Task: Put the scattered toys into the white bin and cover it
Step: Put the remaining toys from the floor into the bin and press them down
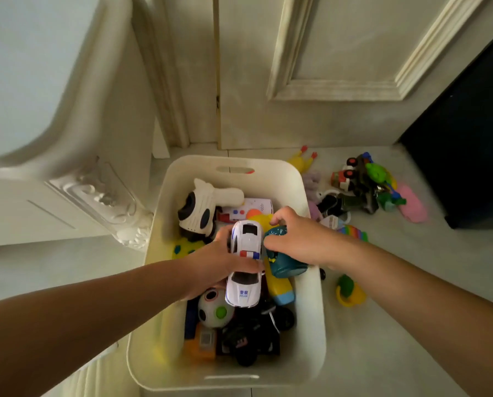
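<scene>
Left hand curled round a white police car, low over the white bin and its load of toys. Right hand just beside, fingers bent round a teal toy by the bin's right wall. On the floor right of the bin, a yellow-green duck near the wall and a scattered heap further back.

One view only: head cam, wide-angle w/ bent edges, looks fwd & steeply down from close above the white bin, mid-frame; floor to the right, door at far side.
</scene>
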Available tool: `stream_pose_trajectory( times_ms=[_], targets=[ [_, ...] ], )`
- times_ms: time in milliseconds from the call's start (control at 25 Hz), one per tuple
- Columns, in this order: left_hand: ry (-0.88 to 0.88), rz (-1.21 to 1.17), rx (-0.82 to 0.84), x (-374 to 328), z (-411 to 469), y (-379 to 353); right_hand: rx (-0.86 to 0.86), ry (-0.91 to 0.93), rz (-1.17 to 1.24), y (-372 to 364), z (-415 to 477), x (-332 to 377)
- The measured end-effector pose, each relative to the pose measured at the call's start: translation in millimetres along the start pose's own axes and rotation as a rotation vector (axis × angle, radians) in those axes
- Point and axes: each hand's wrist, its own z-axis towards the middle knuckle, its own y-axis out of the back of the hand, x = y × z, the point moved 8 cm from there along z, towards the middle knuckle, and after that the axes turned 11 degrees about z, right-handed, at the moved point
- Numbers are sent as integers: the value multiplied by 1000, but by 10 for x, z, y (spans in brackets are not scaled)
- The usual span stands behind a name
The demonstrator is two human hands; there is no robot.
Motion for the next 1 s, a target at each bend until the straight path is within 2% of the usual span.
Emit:
stream_pose_trajectory(
  times_ms=[160, 240, 360, 440, 520, 600, 680, 760, 840, 1000],
  targets=[
    [91, 327, 161, 391, -37, -197, 3, 40, -216, -154, -93, -43],
    [38, 656, 238, 443, -154, -287, 67, 40, -323, -317, -168, -105],
    [-112, 1245, 186, 342, -263, -315, 175, 80, -449, -560, -260, -175],
    [-182, 1487, 150, 309, -274, -309, 205, 109, -451, -661, -270, -207],
    [-195, 1506, 159, 339, -277, -286, 163, 112, -413, -685, -258, -244],
    [-166, 1323, 157, 390, -302, -263, 63, 112, -339, -640, -233, -277],
    [-142, 1163, 84, 421, -377, -224, -36, 199, -248, -588, -206, -238],
    [-125, 1235, 38, 438, -448, -195, -70, 336, -222, -628, -178, -158],
    [-90, 1341, 85, 450, -474, -191, -41, 416, -269, -780, -134, -122],
    [-79, 1330, 214, 418, -395, -140, -17, 408, -394, -982, -10, -162]
  ],
)
